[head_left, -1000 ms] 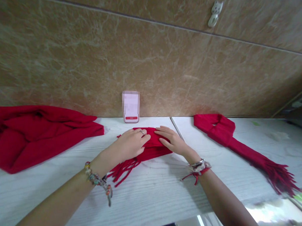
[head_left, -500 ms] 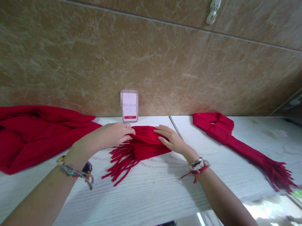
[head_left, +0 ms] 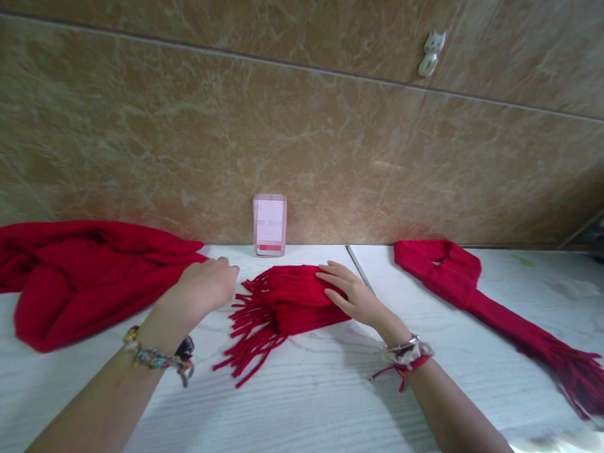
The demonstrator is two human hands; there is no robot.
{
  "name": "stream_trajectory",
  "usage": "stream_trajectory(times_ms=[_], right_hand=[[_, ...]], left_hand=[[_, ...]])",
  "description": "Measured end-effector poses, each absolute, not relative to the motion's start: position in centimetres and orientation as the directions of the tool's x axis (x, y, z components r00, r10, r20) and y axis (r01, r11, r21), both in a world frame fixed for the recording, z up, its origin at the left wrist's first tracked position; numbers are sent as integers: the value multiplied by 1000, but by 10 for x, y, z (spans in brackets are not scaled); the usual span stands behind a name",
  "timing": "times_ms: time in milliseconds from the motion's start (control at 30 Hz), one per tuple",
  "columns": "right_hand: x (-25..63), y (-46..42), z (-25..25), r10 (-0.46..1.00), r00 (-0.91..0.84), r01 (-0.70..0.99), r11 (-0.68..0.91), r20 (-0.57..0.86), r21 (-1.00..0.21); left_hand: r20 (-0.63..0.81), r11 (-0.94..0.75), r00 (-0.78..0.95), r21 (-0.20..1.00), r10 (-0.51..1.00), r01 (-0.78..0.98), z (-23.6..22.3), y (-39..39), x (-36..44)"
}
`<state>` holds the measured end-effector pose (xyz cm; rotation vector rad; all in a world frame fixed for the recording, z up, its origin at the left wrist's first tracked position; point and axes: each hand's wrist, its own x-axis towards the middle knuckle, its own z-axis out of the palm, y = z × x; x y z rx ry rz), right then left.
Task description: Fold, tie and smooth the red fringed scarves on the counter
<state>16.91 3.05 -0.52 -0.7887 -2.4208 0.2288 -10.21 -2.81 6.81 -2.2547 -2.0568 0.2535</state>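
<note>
A red fringed scarf (head_left: pixel 299 300), folded into a short bundle, lies in the middle of the white table with its tassels spread to the left. My right hand (head_left: pixel 352 292) rests on the bundle's right end, palm down and fingers stretched out. To the left of the tassels is my left hand (head_left: pixel 204 289), its fingers curled in; whatever is inside them, if anything, is hidden. Behind that hand lies a large loose heap of red cloth (head_left: pixel 94 271). Both wrists wear bracelets.
A phone (head_left: pixel 269 225) with a blurred screen leans against the brown marbled wall (head_left: pixel 186 128). On the right lies another red scarf (head_left: pixel 503 319), looped at one end and fringed at the other. A white cat-shaped hook (head_left: pixel 432 53) is on the wall. A seam crosses the white table (head_left: pixel 198 409).
My left hand has let go of the folded scarf's left end and drawn back to the left, fingers curled. My right hand stays on the scarf. The camera view has tilted up slightly.
</note>
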Motion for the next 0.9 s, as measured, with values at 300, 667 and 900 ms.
stream_trajectory(times_ms=[300,667,900], right_hand=[[162,33,-12,752,-465,555,659,467,-508],[164,49,-21,883,-196,600,451,426,-660],[171,28,-6,959,-255,677,266,120,-686]], left_hand=[[101,-476,466,120,879,871,35,-13,-52],[-199,-351,366,107,909,930,52,-37,-46],[-186,-258,255,4,949,966,65,-63,-28]])
